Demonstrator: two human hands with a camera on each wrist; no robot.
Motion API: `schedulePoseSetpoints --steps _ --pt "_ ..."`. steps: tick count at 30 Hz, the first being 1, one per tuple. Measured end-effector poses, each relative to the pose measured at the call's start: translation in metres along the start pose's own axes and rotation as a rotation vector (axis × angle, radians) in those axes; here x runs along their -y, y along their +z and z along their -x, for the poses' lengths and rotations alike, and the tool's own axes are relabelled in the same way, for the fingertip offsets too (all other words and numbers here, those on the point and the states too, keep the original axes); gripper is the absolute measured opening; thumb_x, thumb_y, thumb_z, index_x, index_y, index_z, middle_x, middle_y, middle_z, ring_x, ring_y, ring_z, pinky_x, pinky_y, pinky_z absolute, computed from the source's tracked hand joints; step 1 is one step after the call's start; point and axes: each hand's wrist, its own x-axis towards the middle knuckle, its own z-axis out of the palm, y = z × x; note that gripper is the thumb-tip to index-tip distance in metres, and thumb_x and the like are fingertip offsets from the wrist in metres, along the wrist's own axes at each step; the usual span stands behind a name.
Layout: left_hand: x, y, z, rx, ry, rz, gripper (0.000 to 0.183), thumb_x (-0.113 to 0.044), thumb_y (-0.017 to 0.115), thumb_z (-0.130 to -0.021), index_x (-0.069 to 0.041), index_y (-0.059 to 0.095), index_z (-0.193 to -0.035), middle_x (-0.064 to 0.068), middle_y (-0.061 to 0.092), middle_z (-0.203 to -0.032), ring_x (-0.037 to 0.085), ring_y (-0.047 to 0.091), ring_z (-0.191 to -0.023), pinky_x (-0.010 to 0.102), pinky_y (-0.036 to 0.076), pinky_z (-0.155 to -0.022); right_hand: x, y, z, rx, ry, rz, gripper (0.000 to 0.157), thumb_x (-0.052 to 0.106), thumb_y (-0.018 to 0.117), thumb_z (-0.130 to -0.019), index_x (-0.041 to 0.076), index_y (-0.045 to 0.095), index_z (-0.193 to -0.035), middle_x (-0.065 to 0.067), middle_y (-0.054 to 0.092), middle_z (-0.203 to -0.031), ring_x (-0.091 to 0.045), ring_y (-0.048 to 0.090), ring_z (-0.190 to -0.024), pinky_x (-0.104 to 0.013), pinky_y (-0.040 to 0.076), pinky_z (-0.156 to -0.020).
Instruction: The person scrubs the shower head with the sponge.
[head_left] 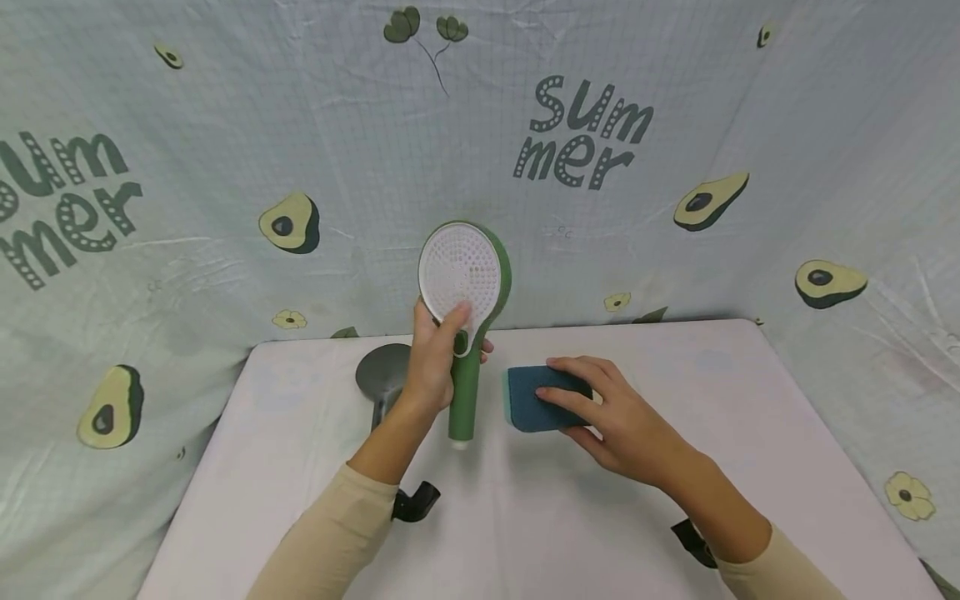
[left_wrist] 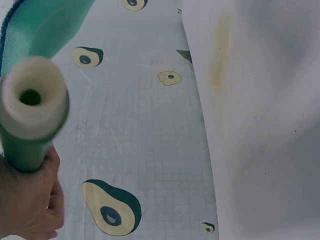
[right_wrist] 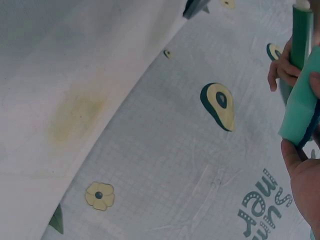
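My left hand (head_left: 435, 358) grips a green shower head (head_left: 466, 387) by its neck, thumb over the front near a dark green button. Its white perforated face (head_left: 460, 267) is turned toward me and the handle points down; the hollow white handle end (left_wrist: 31, 97) shows in the left wrist view. To its right, my right hand (head_left: 618, 417) holds a sponge (head_left: 543, 400) by its edges, dark blue side facing me. The sponge's light green foam side (right_wrist: 301, 112) appears in the right wrist view. Sponge and shower head are apart in the head view.
Behind my left forearm lies a dark grey shower head (head_left: 382, 371) on the white table (head_left: 495, 517), partly hidden. A black curved piece (head_left: 417, 502) pokes out by the left sleeve, and another black object (head_left: 693, 542) lies under the right forearm. An avocado-print cloth (head_left: 360, 167) hangs behind.
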Motion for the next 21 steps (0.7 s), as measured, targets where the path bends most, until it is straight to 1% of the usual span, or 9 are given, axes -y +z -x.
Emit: schedulePoseSetpoints --steps 3,4,6,7,9,12,14,17,21 --pt "0.0009 0.0018 -0.0006 0.016 -0.079 -0.036 0.062 -0.014 0.068 -0.099 -0.016 0.027 -0.146 0.008 0.057 -0.11 0.012 0.064 -0.059 0.026 0.058 -0.058 -0.0006 -0.0014 -0.0005 0.005 0.007 -0.011 0.069 0.008 0.088 -0.079 0.02 0.061 -0.142 -0.013 0.046 -0.155 -0.033 0.045 -0.139 -0.035 0.043 -0.114" --pt "0.0014 0.002 -0.0009 0.025 -0.096 -0.053 0.065 -0.012 0.071 -0.097 -0.016 0.027 -0.146 0.007 0.056 -0.11 0.011 0.064 -0.06 0.027 0.058 -0.059 -0.0009 -0.0016 -0.0005 0.006 0.008 -0.015 0.069 0.009 0.088 -0.079 0.02 0.061 -0.142 -0.013 0.046 -0.155 -0.033 0.045 -0.139 -0.033 0.041 -0.115" --pt "0.002 0.0018 -0.0012 0.037 -0.122 -0.072 0.063 -0.009 0.073 -0.096 -0.013 0.031 -0.144 0.007 0.057 -0.106 0.011 0.065 -0.062 0.027 0.06 -0.062 -0.0013 -0.0018 -0.0005 0.008 0.01 -0.023 0.068 0.009 0.087 -0.081 0.02 0.061 -0.142 -0.013 0.046 -0.156 -0.034 0.045 -0.139 -0.032 0.039 -0.116" --pt "0.0022 0.0014 -0.0013 0.04 -0.125 -0.076 0.061 -0.009 0.072 -0.097 -0.012 0.034 -0.145 0.007 0.058 -0.105 0.011 0.066 -0.065 0.027 0.061 -0.065 -0.0017 -0.0018 -0.0004 0.008 0.01 -0.024 0.067 0.01 0.087 -0.082 0.02 0.061 -0.143 -0.013 0.046 -0.156 -0.034 0.045 -0.139 -0.032 0.039 -0.116" --pt "0.0028 0.0008 -0.0014 0.048 -0.126 -0.079 0.05 -0.013 0.068 -0.1 -0.005 0.043 -0.142 0.006 0.062 -0.104 0.011 0.069 -0.07 0.026 0.063 -0.07 -0.0022 -0.0021 -0.0003 0.009 0.014 -0.031 0.066 0.009 0.086 -0.082 0.02 0.061 -0.143 -0.014 0.046 -0.156 -0.034 0.045 -0.139 -0.033 0.039 -0.116" --pt "0.0033 0.0001 -0.0007 0.045 -0.149 -0.06 0.042 -0.02 0.061 -0.106 0.003 0.051 -0.139 0.005 0.068 -0.105 0.01 0.071 -0.08 0.025 0.062 -0.082 -0.0028 -0.0023 -0.0001 0.013 0.023 -0.036 0.066 0.01 0.086 -0.083 0.02 0.06 -0.143 -0.013 0.045 -0.156 -0.033 0.044 -0.14 -0.034 0.039 -0.116" --pt "0.0044 -0.0009 -0.0001 0.043 -0.156 -0.062 0.041 -0.024 0.057 -0.108 0.005 0.054 -0.138 0.007 0.071 -0.11 0.011 0.072 -0.086 0.025 0.061 -0.086 -0.003 -0.0023 -0.0001 0.014 0.026 -0.037 0.067 0.01 0.086 -0.082 0.02 0.06 -0.143 -0.013 0.045 -0.156 -0.033 0.044 -0.14 -0.035 0.039 -0.115" --pt "0.0065 -0.0031 0.0006 0.047 -0.167 -0.056 0.044 -0.028 0.051 -0.11 0.003 0.053 -0.142 0.015 0.071 -0.119 0.012 0.073 -0.092 0.026 0.06 -0.089 -0.0039 -0.0022 -0.0005 0.011 0.022 -0.036 0.068 0.01 0.087 -0.081 0.02 0.061 -0.143 -0.013 0.045 -0.156 -0.034 0.045 -0.139 -0.037 0.04 -0.114" --pt "0.0081 -0.0054 0.0008 0.088 -0.152 -0.026 0.053 -0.038 0.044 -0.111 0.004 0.052 -0.144 0.023 0.068 -0.128 0.013 0.075 -0.097 0.029 0.059 -0.093 -0.0056 -0.0028 -0.0016 0.004 0.018 -0.044 0.066 0.008 0.086 -0.082 0.019 0.061 -0.143 -0.014 0.046 -0.155 -0.034 0.045 -0.139 -0.036 0.039 -0.114"
